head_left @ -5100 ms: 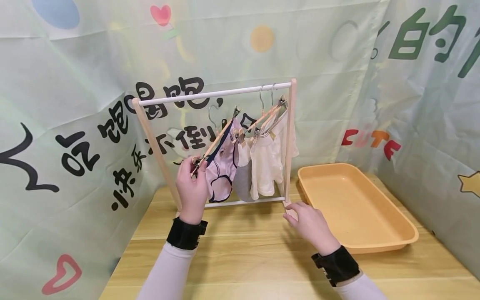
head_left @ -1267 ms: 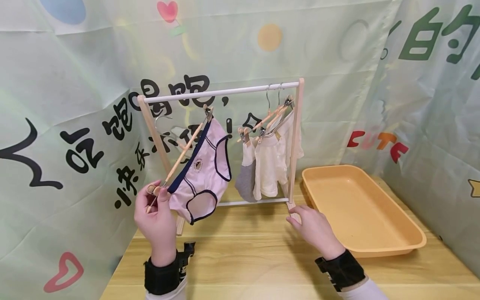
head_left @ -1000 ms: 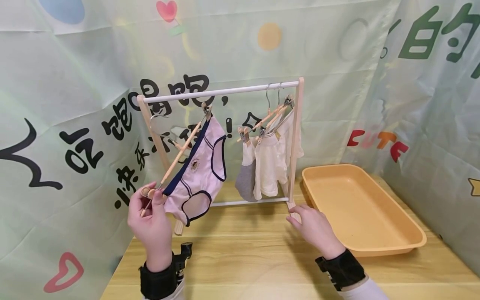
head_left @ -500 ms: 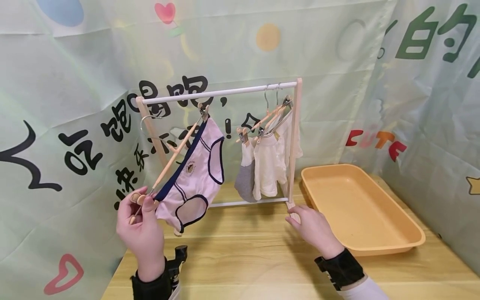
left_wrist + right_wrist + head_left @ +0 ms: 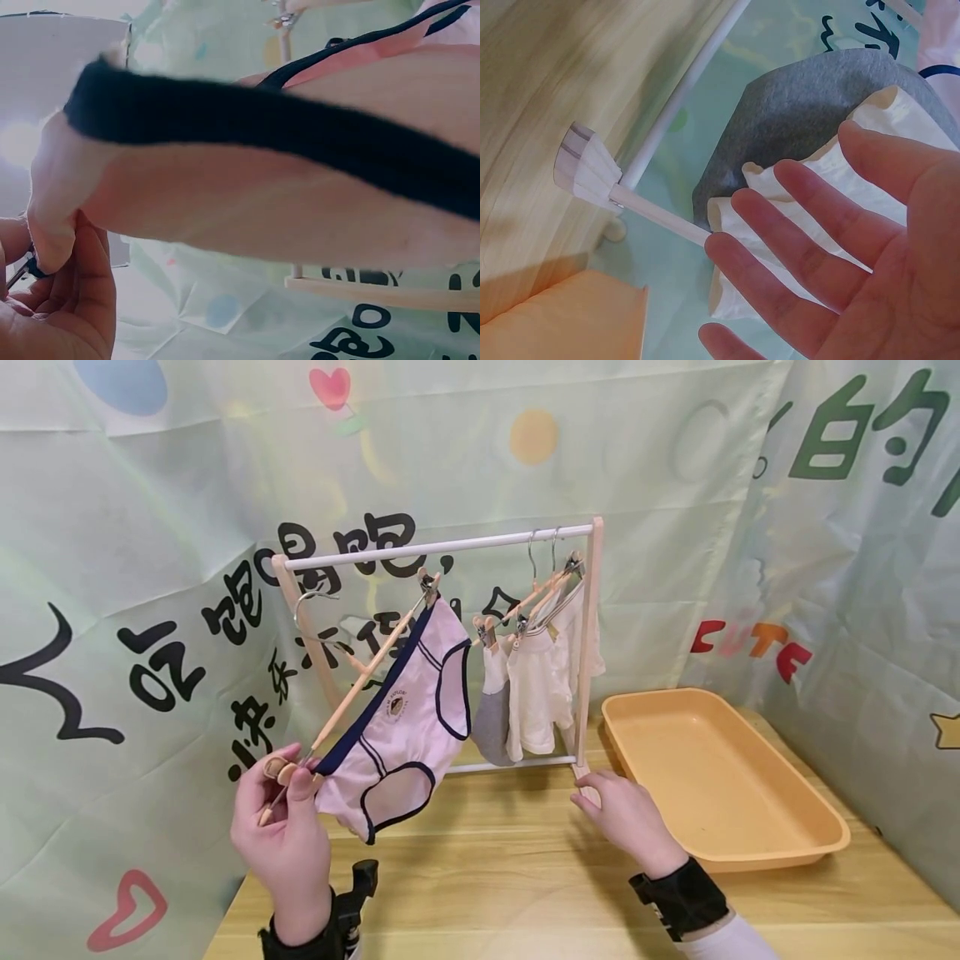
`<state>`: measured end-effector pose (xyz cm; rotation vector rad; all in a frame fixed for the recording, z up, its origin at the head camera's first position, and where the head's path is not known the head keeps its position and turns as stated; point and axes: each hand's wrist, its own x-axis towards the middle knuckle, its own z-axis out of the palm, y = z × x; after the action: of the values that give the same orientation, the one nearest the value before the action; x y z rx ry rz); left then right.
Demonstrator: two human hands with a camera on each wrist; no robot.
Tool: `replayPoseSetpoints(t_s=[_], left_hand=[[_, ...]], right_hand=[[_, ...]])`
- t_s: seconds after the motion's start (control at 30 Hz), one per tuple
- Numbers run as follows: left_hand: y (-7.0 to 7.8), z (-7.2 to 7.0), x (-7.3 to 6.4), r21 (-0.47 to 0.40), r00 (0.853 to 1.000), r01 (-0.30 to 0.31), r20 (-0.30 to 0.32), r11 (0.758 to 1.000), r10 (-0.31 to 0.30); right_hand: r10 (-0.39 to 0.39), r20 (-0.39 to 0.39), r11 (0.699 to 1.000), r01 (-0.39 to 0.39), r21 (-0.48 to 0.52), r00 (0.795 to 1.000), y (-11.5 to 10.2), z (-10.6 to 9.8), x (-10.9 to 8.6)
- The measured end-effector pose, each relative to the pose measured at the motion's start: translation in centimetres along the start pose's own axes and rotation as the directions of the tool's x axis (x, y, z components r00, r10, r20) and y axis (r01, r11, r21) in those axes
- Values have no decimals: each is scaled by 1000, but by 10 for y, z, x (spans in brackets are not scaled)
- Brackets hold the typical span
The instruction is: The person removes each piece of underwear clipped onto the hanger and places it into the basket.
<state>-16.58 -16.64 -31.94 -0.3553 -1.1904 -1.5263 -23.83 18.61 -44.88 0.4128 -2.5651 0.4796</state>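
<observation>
In the head view my left hand (image 5: 288, 835) pinches the lower clip end of a wooden clip hanger (image 5: 360, 681), which slants up to the right with its metal hook apart from the rail. Pale pink underpants (image 5: 408, 727) with a navy waistband and leg trim hang from its clips. Close up in the left wrist view, the navy waistband (image 5: 262, 120) crosses above my fingers. My right hand (image 5: 626, 814) lies by the right foot of the wooden clothes rack (image 5: 588, 643). Its fingers are spread and relaxed in the right wrist view, holding nothing.
Two hangers with cream shorts (image 5: 534, 693) and a grey-and-white garment (image 5: 491, 727) hang at the rail's right end. A yellow-orange tray (image 5: 720, 777) stands right of the rack on the wood-grain table (image 5: 480, 893). Printed cloth (image 5: 465, 452) encloses the back and sides.
My left hand has brought the hanger and underpants left and nearer to me from the middle of the rack. Lately the hanger's far end has swung right. The right hand has stayed by the foot.
</observation>
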Motion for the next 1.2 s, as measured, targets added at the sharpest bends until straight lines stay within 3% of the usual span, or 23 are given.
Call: replayPoseSetpoints(t_s=[0.33, 0.7, 1.03, 1.2], left_hand=[[13, 0, -2, -99, 1000, 26, -6, 995, -27], [26, -2, -11, -115, 1000, 25, 11, 993, -24], [36, 0, -19, -137, 999, 22, 44, 990, -16], [40, 1, -22, -182, 996, 38, 92, 983, -22]], right_hand=[[5, 6, 1000, -5, 1, 1000, 1, 2, -1], [-2, -5, 1000, 2, 4, 1000, 1, 4, -1], [-6, -11, 1000, 6, 1, 1000, 0, 2, -1], [-9, -16, 1000, 9, 0, 1000, 0, 3, -1]])
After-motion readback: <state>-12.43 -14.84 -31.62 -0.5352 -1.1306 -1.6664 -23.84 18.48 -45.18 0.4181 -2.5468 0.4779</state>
